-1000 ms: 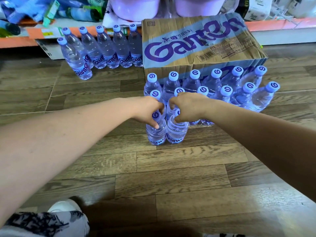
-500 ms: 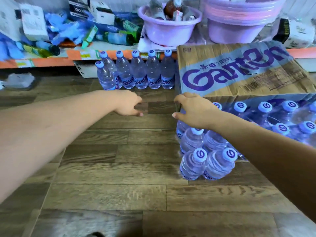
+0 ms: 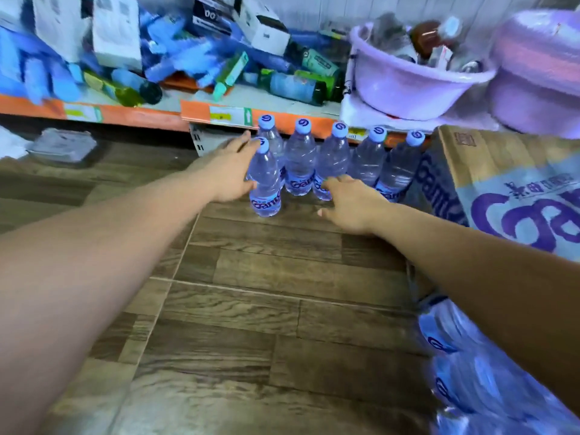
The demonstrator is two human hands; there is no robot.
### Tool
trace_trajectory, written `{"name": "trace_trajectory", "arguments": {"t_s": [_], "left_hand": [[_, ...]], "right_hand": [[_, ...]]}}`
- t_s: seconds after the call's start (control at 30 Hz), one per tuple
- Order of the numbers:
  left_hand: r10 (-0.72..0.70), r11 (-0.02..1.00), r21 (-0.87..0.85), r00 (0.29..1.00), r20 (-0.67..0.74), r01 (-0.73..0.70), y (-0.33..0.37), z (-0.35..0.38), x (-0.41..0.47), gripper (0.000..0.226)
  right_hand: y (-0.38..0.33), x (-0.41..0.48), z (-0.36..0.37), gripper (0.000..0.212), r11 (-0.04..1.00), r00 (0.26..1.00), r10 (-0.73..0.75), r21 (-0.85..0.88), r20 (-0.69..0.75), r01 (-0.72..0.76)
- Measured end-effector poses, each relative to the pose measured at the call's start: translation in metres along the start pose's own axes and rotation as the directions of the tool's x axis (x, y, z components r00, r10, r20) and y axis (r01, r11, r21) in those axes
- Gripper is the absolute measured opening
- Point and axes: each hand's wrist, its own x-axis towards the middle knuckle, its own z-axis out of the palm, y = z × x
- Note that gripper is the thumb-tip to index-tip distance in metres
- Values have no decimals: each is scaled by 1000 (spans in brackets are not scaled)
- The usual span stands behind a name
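Several clear water bottles with pale blue caps (image 3: 299, 161) stand in a row on the wood-look floor under the shelf edge. One more bottle (image 3: 266, 183) stands just in front of the row's left end. My left hand (image 3: 226, 171) is at this front bottle's left side, fingers straight and thumb low by its label. Stretched toward the row's middle with straight fingers, my right hand (image 3: 351, 205) has its fingertips at the foot of a bottle. Neither hand holds anything.
A Ganten carton (image 3: 508, 189) sits at the right, with a blurred cluster of bottles (image 3: 464, 365) on the floor before it. An orange-edged shelf (image 3: 141, 116) carries boxes, bottles and purple basins (image 3: 408, 86). A grey tray (image 3: 62, 146) lies on the floor at the left.
Both hands left the bottles by the carton and moved left and forward to the row under the shelf. The view swung left and closer to that row.
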Motion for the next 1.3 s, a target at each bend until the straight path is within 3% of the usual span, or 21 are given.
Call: {"name": "trace_trajectory", "arguments": {"t_s": [0.13, 0.4, 0.6, 0.73, 0.93, 1.17, 1.3], "left_hand": [[15, 996, -91, 999, -49, -20, -6, 3, 42, 78], [43, 998, -33, 990, -136, -48, -6, 11, 58, 29], [27, 999, -27, 994, -108, -30, -54, 13, 9, 43], [-17, 987, -159, 996, -93, 2, -63, 22, -6, 42], [10, 984, -177, 992, -126, -33, -52, 22, -10, 32], [67, 991, -110, 994, -84, -76, -31, 8, -27, 32], [45, 990, -131, 997, -61, -52, -10, -10, -50, 35]], "right_hand": [[-28, 52, -9, 54, 999, 994, 12, 40, -111, -8], [-58, 123, -32, 52, 1000, 962, -26, -12, -272, 24], [-81, 173, -39, 68, 996, 995, -46, -77, -91, 39], [-87, 164, -31, 49, 993, 984, -48, -113, -173, 29], [-100, 126, -7, 27, 982, 958, -177, -102, -227, 158], [-107, 78, -7, 24, 988, 966, -84, 106, -243, 112], [-97, 36, -22, 21, 982, 969, -104, 129, -223, 135]]}}
